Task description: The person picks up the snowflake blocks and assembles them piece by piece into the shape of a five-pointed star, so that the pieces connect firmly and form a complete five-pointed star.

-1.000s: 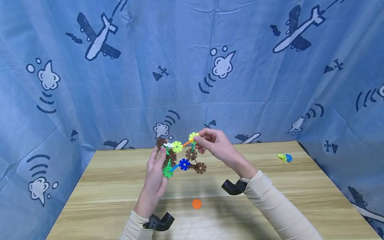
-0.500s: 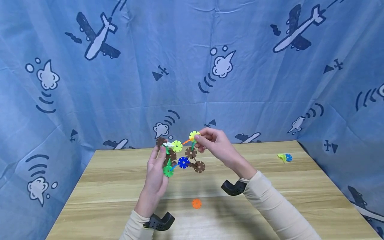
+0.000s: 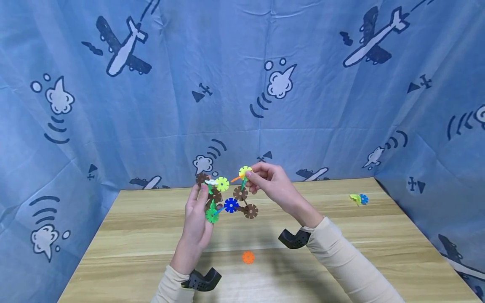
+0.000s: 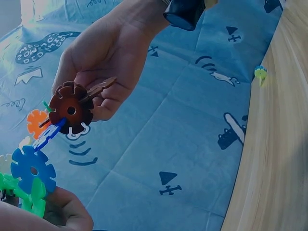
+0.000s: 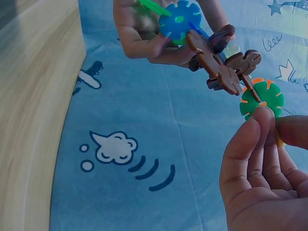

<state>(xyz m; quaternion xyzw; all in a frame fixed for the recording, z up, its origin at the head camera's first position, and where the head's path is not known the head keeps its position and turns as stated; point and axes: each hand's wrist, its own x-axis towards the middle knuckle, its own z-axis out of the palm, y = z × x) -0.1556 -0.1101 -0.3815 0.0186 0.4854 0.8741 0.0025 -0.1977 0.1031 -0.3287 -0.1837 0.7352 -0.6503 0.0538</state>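
Observation:
A linked ring of notched snowflake discs is held up over the table between both hands. My left hand grips its left side, where brown discs and a green disc show. With thumb and fingertips my right hand pinches the yellow disc at the upper right; a green disc sits right at those fingertips in the right wrist view. An orange disc, seen edge-on, points from there toward a yellow-green disc. Lower down are a dark blue disc and another brown disc.
A loose orange disc lies on the wooden table in front of the hands. Toward the back right lie joined yellow-green and blue discs. Blue airplane-print curtains stand behind and at both sides.
Both hands keep their hold. The left part of the ring, with the yellow-green and dark blue discs, has shifted slightly left, while the right hand stays almost where it was.

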